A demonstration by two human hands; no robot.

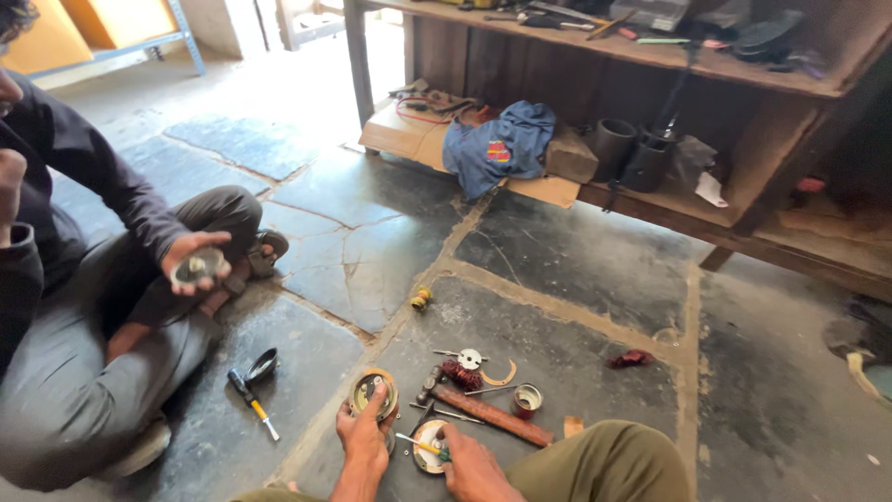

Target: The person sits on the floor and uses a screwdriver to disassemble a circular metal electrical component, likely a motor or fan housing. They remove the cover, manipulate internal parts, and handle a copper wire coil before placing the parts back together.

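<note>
At the bottom centre of the frame the left hand [364, 429] rests on a round metal housing [373, 392] that lies on the stone floor [576, 251], its fingers spread over the rim rather than clamped around it. Just to the right, the right hand [472, 465] is closed on a small screwdriver with a yellow shaft [418, 444], whose tip lies across a second round metal cover [429, 446] on the floor. Above these, a wooden-handled hammer [488, 412] lies slanted, its head near a reddish copper coil [461, 375]. A small metal cup [527, 399] stands just right of the hammer, and a flat toothed disc [469, 358] lies above the coil. At the left of the frame another person sits cross-legged, that person's hand [192, 260] cupping a round metal part [197, 267]. A yellow-and-black screwdriver [252, 402] lies on the floor beside their knee. In the upper middle, a blue cloth [497, 144] lies on cardboard by a wooden shelf [650, 56].
</note>
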